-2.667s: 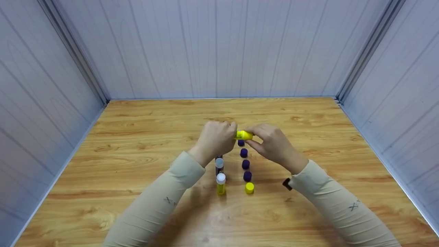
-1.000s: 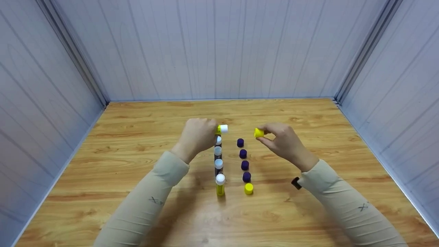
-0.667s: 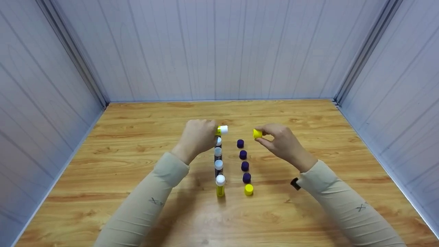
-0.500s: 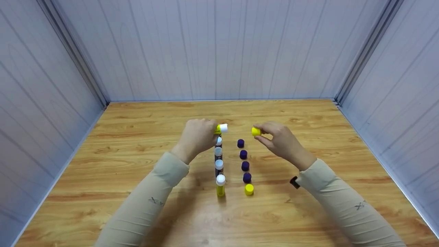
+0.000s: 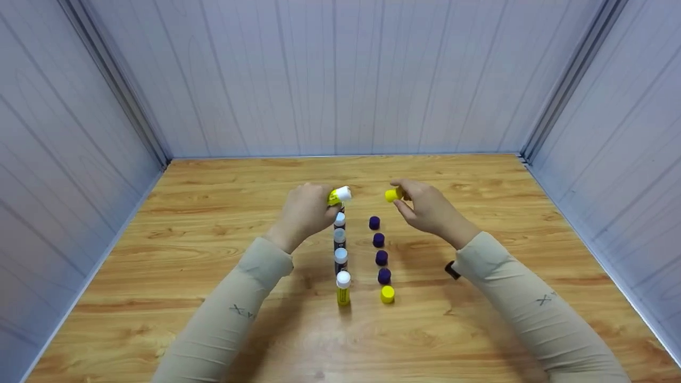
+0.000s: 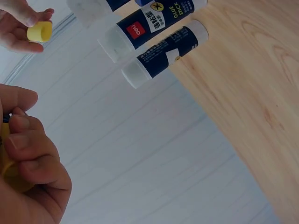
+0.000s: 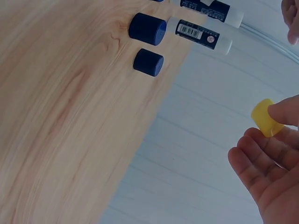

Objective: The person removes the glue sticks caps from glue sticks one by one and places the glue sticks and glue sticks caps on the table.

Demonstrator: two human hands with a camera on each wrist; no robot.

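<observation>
My left hand (image 5: 306,210) grips a yellow glue stick (image 5: 334,198), its white end uncapped and pointing right, slightly upward. In the left wrist view the fingers curl round the yellow barrel (image 6: 14,176). My right hand (image 5: 433,210) pinches a yellow cap (image 5: 393,195) between thumb and fingers, a short gap from the stick's white end. The right wrist view shows the thumb pressed on that cap (image 7: 264,116). Below my hands, uncapped dark blue glue sticks (image 5: 341,261) stand upright in a line, with another yellow glue stick (image 5: 343,293) nearest me.
To the right of the sticks runs a row of several dark blue caps (image 5: 381,258), ending nearest me in a yellow cap (image 5: 387,294). The wooden table (image 5: 213,213) meets pale panel walls (image 5: 340,80) at the back and sides.
Earliest, the yellow cap was on the stick between both hands; then they parted. Lately the right hand has shifted a little left and away from me, and the stick's white end has tilted up.
</observation>
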